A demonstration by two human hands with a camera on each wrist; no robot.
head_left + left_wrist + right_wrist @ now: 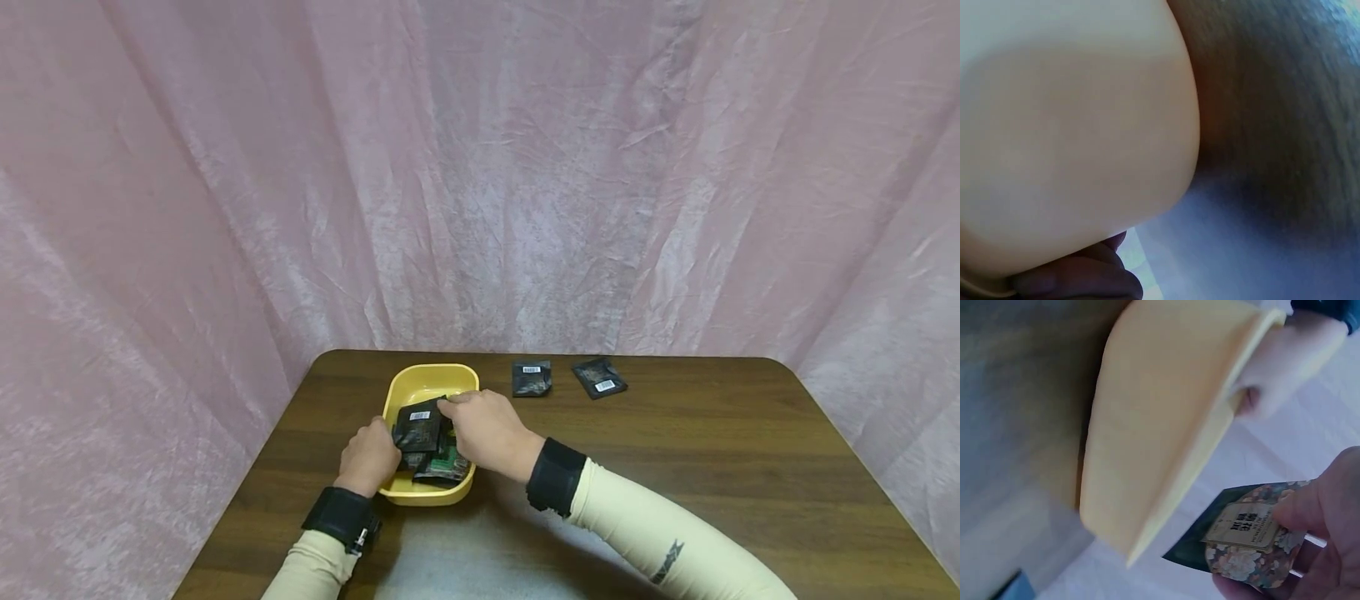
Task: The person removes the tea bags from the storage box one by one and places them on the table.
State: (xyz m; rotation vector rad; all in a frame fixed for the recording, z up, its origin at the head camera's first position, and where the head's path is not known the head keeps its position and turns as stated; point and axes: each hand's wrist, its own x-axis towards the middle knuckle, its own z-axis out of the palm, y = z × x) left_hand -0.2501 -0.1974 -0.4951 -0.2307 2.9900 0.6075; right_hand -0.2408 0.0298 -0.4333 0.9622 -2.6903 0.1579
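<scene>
A yellow plastic tub point(423, 498) stands near the left of the table with several dark sachets point(442, 467) inside. My left hand point(370, 456) grips its left rim; in the left wrist view, its fingers point(1079, 278) bend at the tub's edge, and the tub wall point(1085, 144) fills much of the picture. Over the tub's right side, my right hand point(491, 435) pinches a floral-patterned sachet point(1247, 534) between thumb and fingers. In the head view, a black sachet with a barcode label point(418, 427) lies by those fingertips, probably the same one.
Two more black sachets, one nearly square to the edge point(531, 379) and one tilted point(599, 378), lie toward the back of the wooden table point(675, 442). A pink curtain point(525, 167) hangs behind it. A pale patch point(465, 550) shows at the front.
</scene>
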